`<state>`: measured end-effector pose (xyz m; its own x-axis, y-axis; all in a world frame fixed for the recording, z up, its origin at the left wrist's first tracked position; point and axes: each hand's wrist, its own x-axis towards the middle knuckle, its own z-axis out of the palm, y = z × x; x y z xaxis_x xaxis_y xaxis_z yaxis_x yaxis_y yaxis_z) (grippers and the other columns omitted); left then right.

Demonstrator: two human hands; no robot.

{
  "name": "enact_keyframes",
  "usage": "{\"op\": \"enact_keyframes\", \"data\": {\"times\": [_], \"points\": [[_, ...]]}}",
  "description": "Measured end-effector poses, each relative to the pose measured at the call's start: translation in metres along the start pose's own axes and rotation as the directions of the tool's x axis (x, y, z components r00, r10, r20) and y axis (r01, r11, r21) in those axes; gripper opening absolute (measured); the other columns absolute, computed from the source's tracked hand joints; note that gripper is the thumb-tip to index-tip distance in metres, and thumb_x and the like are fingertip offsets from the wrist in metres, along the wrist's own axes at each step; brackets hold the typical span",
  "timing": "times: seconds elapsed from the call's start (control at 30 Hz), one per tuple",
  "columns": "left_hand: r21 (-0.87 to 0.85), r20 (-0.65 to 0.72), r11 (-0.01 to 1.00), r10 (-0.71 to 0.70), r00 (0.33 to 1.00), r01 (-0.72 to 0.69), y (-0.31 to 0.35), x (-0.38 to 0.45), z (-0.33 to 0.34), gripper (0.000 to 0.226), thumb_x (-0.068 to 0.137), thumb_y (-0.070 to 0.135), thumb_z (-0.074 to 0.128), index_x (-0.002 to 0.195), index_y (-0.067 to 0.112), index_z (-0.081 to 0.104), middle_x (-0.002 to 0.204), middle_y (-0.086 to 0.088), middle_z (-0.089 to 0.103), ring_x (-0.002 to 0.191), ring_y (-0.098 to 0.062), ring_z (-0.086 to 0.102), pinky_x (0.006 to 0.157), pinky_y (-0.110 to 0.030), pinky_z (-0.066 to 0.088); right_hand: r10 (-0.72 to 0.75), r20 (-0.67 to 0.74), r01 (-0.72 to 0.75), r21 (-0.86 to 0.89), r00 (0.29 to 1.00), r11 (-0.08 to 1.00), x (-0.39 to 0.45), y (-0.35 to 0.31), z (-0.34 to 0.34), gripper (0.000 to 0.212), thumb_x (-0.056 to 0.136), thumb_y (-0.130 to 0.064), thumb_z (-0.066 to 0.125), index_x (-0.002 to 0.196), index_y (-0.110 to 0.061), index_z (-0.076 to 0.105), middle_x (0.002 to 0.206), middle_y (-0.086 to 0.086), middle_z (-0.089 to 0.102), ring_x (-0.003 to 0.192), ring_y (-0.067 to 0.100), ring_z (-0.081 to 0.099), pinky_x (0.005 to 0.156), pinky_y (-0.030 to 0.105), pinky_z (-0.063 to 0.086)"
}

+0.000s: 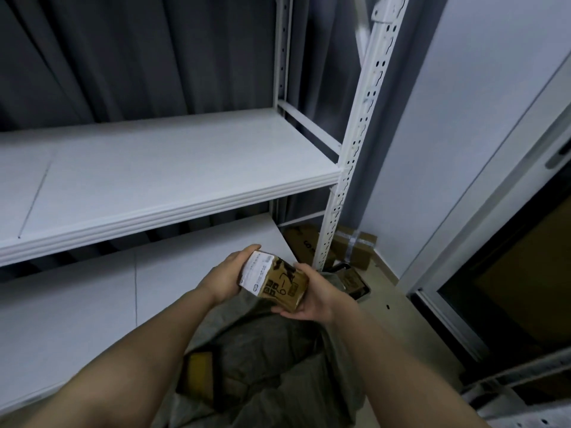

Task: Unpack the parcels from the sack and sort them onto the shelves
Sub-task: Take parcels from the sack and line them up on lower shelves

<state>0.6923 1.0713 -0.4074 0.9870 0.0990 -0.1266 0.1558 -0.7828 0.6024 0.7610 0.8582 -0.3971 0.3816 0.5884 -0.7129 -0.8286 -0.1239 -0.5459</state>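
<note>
Both forearms outstretched toward twelve o'clock, left grip (227, 278) and right grip (312, 296) clasping one small parcel (273, 281) above the sack (265, 359).

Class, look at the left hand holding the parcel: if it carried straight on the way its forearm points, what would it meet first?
Probably the lower shelf, near its right end. The left hand points up and right past the parcel; depth is unclear, so it might pass over towards the upright post.

Parcel (275, 281) label, black print — blurred, seemingly unreadable.
</note>
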Motion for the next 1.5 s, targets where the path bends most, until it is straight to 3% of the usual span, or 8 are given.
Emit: {"op": "enact_keyframes", "data": {"times": [0.17, 0.27, 0.47, 0.63, 0.77, 0.9, 1.13, 1.5], "points": [[-0.351, -0.07, 0.924, -0.185, 0.98, 0.149, 0.02, 0.005, -0.002, 0.09, 0.09, 0.003, 0.058, 0.153, 0.024, -0.003, 0.158, -0.013, 0.014, 0.139, -0.03, 0.032, 0.112, -0.042, 0.033, -0.06, 0.006, 0.056, 0.296, 0.998, 0.953, 0.005, -0.002, 0.008, 0.051, 0.094, -0.048, 0.042, 0.128, -0.013, 0.056, 0.129, 0.022, 0.055, 0.117, 0.041, 0.055, 0.073, 0.042, 0.058], [-0.699, 0.032, 0.672, -0.313, 0.949, 0.245, 0.043, -0.002, 0.011, 0.078, 0.098, 0.018, 0.051, 0.153, 0.028, -0.003, 0.159, -0.011, 0.013, 0.14, -0.03, 0.03, 0.107, -0.038, 0.037, -0.115, -0.098, 0.146, 0.442, 0.989, 0.885, 0.008, -0.005, 0.007, 0.049, 0.095, -0.046, 0.044, 0.131, -0.014, 0.052, 0.127, 0.022, 0.053, 0.115, 0.039, 0.053, 0.078, 0.048, 0.057], [-0.909, 0.18, 0.325, -0.257, 0.949, 0.261, 0.093, -0.008, 0.028, 0.059, 0.093, 0.065, 0.029, 0.144, 0.035, 0.034, 0.141, -0.006, 0.047, 0.125, -0.029, 0.048, 0.082, -0.039, 0.053, -0.193, -0.15, 0.229, 0.282, 0.97, 0.932, -0.007, -0.004, 0.005, 0.049, 0.097, -0.045, 0.041, 0.136, -0.015, 0.047, 0.132, 0.02, 0.052, 0.117, 0.038, 0.053, 0.084, 0.047, 0.053], [-0.903, 0.214, 0.313, -0.266, 0.94, 0.294, 0.114, -0.009, 0.035, 0.051, 0.098, 0.059, 0.025, 0.141, 0.036, 0.04, 0.136, -0.009, 0.052, 0.122, -0.032, 0.05, 0.097, -0.049, 0.046, -0.328, -0.291, 0.376, 0.125, 0.899, 0.918, -0.042, 0.007, -0.003, 0.04, 0.1, -0.032, 0.041, 0.14, -0.029, 0.039, 0.123, 0.011, 0.057, 0.109, 0.033, 0.057, 0.072, 0.044, 0.057], [-0.896, 0.331, 0.226, -0.234, 0.914, 0.382, 0.145, -0.019, 0.042, 0.049, 0.097, 0.056, 0.032, 0.118, 0.022, 0.062, 0.101, -0.007, 0.073, 0.101, -0.031, 0.063, 0.077, -0.039, 0.055, -0.478, -0.422, 0.523, -0.009, 0.77, 0.852, -0.083, 0.018, -0.012, 0.044, 0.102, -0.017, 0.034, 0.143, -0.034, 0.032, 0.129, 0.011, 0.054, 0.116, 0.036, 0.055, 0.086, 0.055, 0.054], [-0.855, 0.358, 0.356, -0.123, 0.926, 0.377, 0.177, -0.041, 0.059, 0.036, 0.097, 0.05, 0.039, 0.105, 0.024, 0.062, 0.086, -0.001, 0.072, 0.087, -0.022, 0.065, 0.062, -0.032, 0.053, -0.509, -0.547, 0.585, -0.043, 0.665, 0.81, -0.135, 0.053, -0.019, 0.042, 0.101, -0.015, 0.031, 0.141, -0.027, 0.036, 0.128, 0.011, 0.057, 0.097, 0.026, 0.063, 0.063, 0.038, 0.058], [-0.789, 0.421, 0.546, 0.15, 0.894, 0.28, 0.261, -0.108, 0.105, 0.033, 0.097, 0.04, 0.045, 0.126, 0.026, 0.053, 0.104, 0.0, 0.066, 0.1, -0.019, 0.061, 0.07, -0.032, 0.05, -0.477, -0.763, 0.646, -0.103, 0.436, 0.757, -0.238, 0.13, -0.048, 0.04, 0.101, -0.028, 0.029, 0.136, -0.014, 0.042, 0.125, 0.013, 0.061, 0.107, 0.026, 0.063, 0.065, 0.028, 0.053], [-0.698, 0.62, 0.695, 0.467, 0.631, 0.172, 0.41, -0.234, 0.201, 0.031, 0.098, 0.038, 0.048, 0.126, 0.027, 0.05, 0.102, 0.009, 0.062, 0.09, -0.006, 0.056, 0.06, -0.025, 0.045, -0.366, -0.924, 0.694, -0.19, 0.114, 0.695, -0.407, 0.269, -0.11, 0.037, 0.097, -0.026, 0.032, 0.101, -0.021, 0.068, 0.085, -0.005, 0.072, 0.075, 0.013, 0.066, 0.056, 0.02, 0.051]]}}
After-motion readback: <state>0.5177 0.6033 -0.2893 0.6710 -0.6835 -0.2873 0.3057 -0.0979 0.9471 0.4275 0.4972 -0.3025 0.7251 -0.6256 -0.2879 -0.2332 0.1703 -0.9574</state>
